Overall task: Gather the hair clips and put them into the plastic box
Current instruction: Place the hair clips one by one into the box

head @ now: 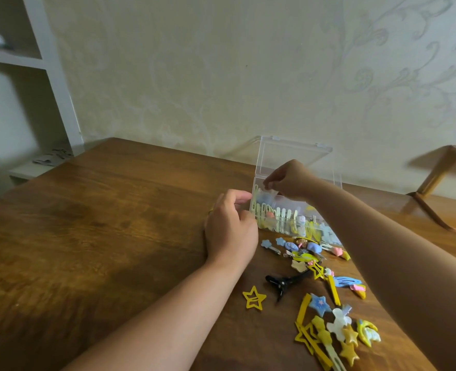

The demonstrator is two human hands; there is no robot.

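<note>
Left hand point(231, 226) grips the plastic box point(280, 215); right hand point(288, 180), fingers pinched, hovers inside it.

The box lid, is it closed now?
No, the lid stands open and upright behind the box, while the right hand reaches over the clips inside.

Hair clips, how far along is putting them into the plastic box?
Partway. The plastic box, lid up, already holds a row of pale clips. The left hand steadies its left end; the right hand is over the opening, fingers pinched. Left: many loose clips on the table, including a black claw clip.
</note>
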